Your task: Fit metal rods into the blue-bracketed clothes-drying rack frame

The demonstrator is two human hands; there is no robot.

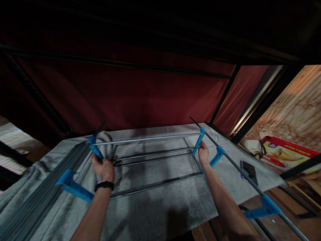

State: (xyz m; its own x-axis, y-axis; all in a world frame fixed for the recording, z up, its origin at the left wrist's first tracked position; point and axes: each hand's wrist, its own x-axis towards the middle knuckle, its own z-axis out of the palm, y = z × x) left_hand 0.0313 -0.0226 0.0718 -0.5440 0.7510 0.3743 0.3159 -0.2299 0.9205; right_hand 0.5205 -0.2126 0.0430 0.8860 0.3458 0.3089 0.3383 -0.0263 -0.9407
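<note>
A partly built rack of thin grey metal tubes [150, 137] and blue plastic connectors lies over a grey cloth. My left hand [103, 169], a black band on its wrist, is closed around the blue connector [97, 152] at the rack's far left. On the far right, my right hand [203, 154] grips another blue connector [200, 135], its fingertips partly hidden behind it. One tube runs crosswise between these two connectors. Nearer to me, a blue connector [75, 188] sticks out beside my left forearm. More blue connectors [217, 154] sit along the long right-hand tube [240, 172].
A bundle of grey tubes [47, 187] lies along the left of the grey cloth [160, 214]. To the right rests a phone [248, 172]. A red and yellow box [288, 152] stands beyond the cloth's right edge. Dark red fabric [150, 97] hangs on a black frame behind.
</note>
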